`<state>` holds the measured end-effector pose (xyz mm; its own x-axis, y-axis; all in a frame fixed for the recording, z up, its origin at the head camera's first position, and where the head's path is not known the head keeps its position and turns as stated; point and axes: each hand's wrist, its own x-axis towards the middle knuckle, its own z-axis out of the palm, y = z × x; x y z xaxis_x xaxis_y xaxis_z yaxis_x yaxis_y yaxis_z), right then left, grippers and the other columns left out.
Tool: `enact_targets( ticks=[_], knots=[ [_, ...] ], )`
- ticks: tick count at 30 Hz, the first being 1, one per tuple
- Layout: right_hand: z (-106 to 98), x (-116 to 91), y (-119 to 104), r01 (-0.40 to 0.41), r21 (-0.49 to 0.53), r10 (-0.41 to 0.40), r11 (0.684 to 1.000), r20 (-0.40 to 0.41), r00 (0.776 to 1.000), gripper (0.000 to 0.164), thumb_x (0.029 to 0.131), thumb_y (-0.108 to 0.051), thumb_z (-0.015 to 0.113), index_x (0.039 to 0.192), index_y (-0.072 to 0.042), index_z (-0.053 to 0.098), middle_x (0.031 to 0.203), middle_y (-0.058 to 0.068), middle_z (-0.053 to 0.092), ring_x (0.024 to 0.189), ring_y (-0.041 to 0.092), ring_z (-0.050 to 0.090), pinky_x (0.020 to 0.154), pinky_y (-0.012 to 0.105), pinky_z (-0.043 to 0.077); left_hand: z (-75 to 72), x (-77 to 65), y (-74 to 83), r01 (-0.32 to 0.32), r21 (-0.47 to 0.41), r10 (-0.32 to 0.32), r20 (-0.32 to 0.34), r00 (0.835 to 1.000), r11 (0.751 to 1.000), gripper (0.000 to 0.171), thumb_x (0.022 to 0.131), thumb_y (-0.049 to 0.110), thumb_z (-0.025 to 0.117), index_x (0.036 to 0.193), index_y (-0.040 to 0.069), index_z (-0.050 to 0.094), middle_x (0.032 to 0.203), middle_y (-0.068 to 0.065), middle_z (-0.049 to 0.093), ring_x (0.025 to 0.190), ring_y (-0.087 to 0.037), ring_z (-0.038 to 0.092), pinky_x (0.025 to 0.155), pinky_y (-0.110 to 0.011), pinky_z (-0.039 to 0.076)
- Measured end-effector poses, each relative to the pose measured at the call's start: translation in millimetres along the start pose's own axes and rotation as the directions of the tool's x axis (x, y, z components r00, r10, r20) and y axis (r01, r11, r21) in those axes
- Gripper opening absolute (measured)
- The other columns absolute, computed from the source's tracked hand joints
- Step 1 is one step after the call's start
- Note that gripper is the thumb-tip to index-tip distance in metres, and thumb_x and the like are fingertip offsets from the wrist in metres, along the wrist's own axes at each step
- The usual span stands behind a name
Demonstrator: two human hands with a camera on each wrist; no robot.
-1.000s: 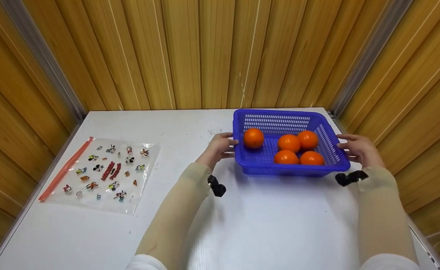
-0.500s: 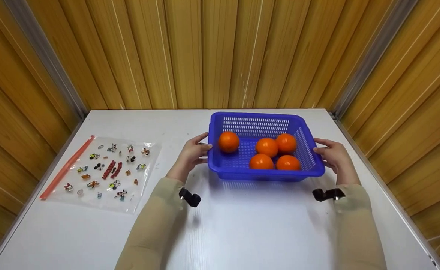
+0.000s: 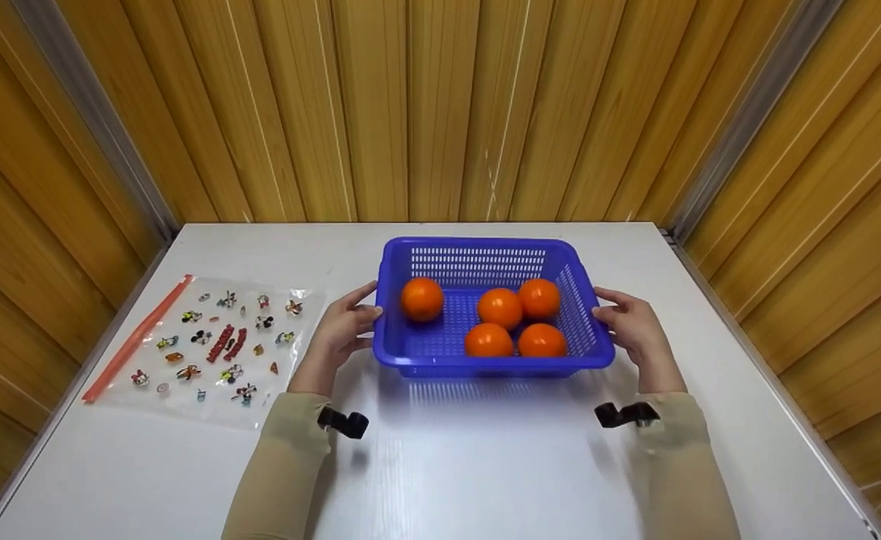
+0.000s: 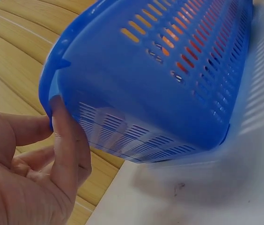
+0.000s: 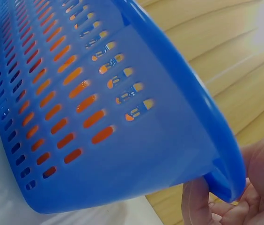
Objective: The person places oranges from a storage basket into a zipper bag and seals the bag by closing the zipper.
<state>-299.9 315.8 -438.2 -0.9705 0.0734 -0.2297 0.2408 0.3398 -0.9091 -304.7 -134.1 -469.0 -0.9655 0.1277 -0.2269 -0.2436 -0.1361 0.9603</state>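
A blue plastic basket (image 3: 493,363) with slotted walls is held between both hands, low over the white table. My left hand (image 3: 341,330) pinches its left rim; in the left wrist view the thumb lies against the outside of the rim and fingers (image 4: 64,145) tuck up beneath it. On the opposite end, my right hand (image 3: 635,330) grips the right rim, with fingers (image 5: 196,201) curled under the lip in the right wrist view. Several oranges lie inside: one orange (image 3: 422,300) sits alone at the left, and the others cluster to the right around another orange (image 3: 499,307).
Left of the basket, a clear zip bag (image 3: 133,352) with a red-orange closure and small printed figures lies flat on the table (image 3: 470,465). Wood-look panels (image 3: 433,112) wall in the back and both sides.
Both hands have carried the basket of oranges leftward and nearer to me, from the back right to around the middle of the table. The bag has stayed put.
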Motion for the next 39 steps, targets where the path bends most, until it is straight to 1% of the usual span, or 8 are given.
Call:
enact_targets(
  ticks=[5, 9, 12, 16, 23, 30, 34, 39],
  knots=[
    [9, -1, -1, 0.028, 0.016, -0.028, 0.999, 0.006, 1.0, 0.057, 0.104, -0.012, 0.057, 0.157, -0.005, 0.039, 0.101, -0.003, 0.066, 0.088, 0.006, 0.066, 0.077, 0.02, 0.059, -9.9, -6.6, 1.7, -0.005, 0.014, 0.005, -0.009, 1.0, 1.0, 0.066, 0.099, 0.001, 0.058, 0.16, 0.012, 0.037, 0.09, 0.003, 0.062, 0.072, -0.009, 0.067, 0.063, -0.029, 0.059],
    [15, -1, -2, 0.028, 0.018, -0.028, 0.999, 0.015, 0.999, 0.057, 0.104, -0.012, 0.058, 0.157, -0.004, 0.039, 0.102, -0.002, 0.066, 0.088, 0.006, 0.066, 0.077, 0.02, 0.059, -15.5, -9.5, 2.0, 0.01, 0.022, -0.009, -0.015, 1.0, 1.0, 0.065, 0.099, 0.001, 0.058, 0.159, 0.014, 0.037, 0.09, 0.003, 0.063, 0.074, -0.009, 0.067, 0.065, -0.031, 0.06],
    [18, -2, -3, 0.032, 0.031, -0.033, 0.999, 0.018, 0.999, 0.058, 0.103, -0.011, 0.058, 0.157, -0.003, 0.039, 0.099, -0.003, 0.066, 0.086, 0.006, 0.066, 0.076, 0.02, 0.059, -18.9, -11.4, 1.6, 0.018, 0.029, -0.018, -0.012, 1.0, 0.999, 0.065, 0.099, 0.001, 0.058, 0.159, 0.014, 0.037, 0.09, 0.003, 0.063, 0.075, -0.009, 0.067, 0.066, -0.032, 0.059],
    [21, -3, -2, 0.042, 0.042, -0.043, 0.998, 0.027, 0.999, 0.058, 0.103, -0.01, 0.058, 0.156, -0.002, 0.039, 0.097, -0.004, 0.066, 0.085, 0.005, 0.066, 0.075, 0.02, 0.059, -22.9, -13.9, 1.8, 0.017, 0.042, -0.016, -0.023, 1.0, 0.999, 0.065, 0.099, 0.002, 0.059, 0.159, 0.013, 0.037, 0.09, 0.003, 0.064, 0.074, -0.009, 0.066, 0.063, -0.031, 0.059],
    [25, -4, -1, 0.056, 0.045, -0.057, 0.997, 0.02, 0.998, 0.057, 0.103, -0.011, 0.058, 0.156, -0.001, 0.04, 0.099, -0.003, 0.067, 0.085, 0.005, 0.066, 0.076, 0.02, 0.059, -24.8, -17.0, 4.2, 0.01, 0.059, -0.008, -0.032, 0.999, 0.998, 0.064, 0.099, 0.002, 0.059, 0.159, 0.013, 0.038, 0.091, 0.003, 0.064, 0.075, -0.01, 0.066, 0.064, -0.031, 0.059],
    [27, -9, -2, 0.057, 0.022, -0.057, 0.998, 0.018, 0.998, 0.056, 0.103, -0.01, 0.058, 0.156, -0.002, 0.041, 0.104, 0.001, 0.068, 0.085, 0.007, 0.066, 0.077, 0.022, 0.06, -25.9, -19.3, 5.4, 0.027, 0.077, -0.025, -0.027, 0.999, 0.997, 0.064, 0.1, 0.002, 0.058, 0.159, 0.013, 0.037, 0.093, 0.002, 0.062, 0.077, -0.011, 0.066, 0.065, -0.032, 0.059],
    [28, -11, -4, 0.061, 0.037, -0.062, 0.997, 0.04, 0.997, 0.058, 0.103, -0.01, 0.057, 0.157, -0.001, 0.038, 0.104, 0.001, 0.068, 0.086, 0.006, 0.066, 0.076, 0.021, 0.059, -28.4, -22.6, 7.0, 0.023, 0.11, -0.022, -0.016, 1.0, 0.994, 0.066, 0.099, 0.002, 0.058, 0.16, 0.013, 0.035, 0.092, 0.002, 0.062, 0.077, -0.011, 0.066, 0.064, -0.032, 0.059],
    [27, -15, -2, 0.069, 0.023, -0.071, 0.997, 0.075, 0.995, 0.061, 0.103, -0.009, 0.057, 0.159, -0.001, 0.034, 0.097, -0.002, 0.066, 0.085, 0.007, 0.066, 0.076, 0.022, 0.059, -30.3, -28.7, 7.8, 0.022, 0.157, -0.023, 0.001, 1.0, 0.987, 0.067, 0.1, 0.003, 0.059, 0.16, 0.013, 0.033, 0.092, 0.001, 0.061, 0.078, -0.012, 0.065, 0.062, -0.032, 0.06]
  ],
)
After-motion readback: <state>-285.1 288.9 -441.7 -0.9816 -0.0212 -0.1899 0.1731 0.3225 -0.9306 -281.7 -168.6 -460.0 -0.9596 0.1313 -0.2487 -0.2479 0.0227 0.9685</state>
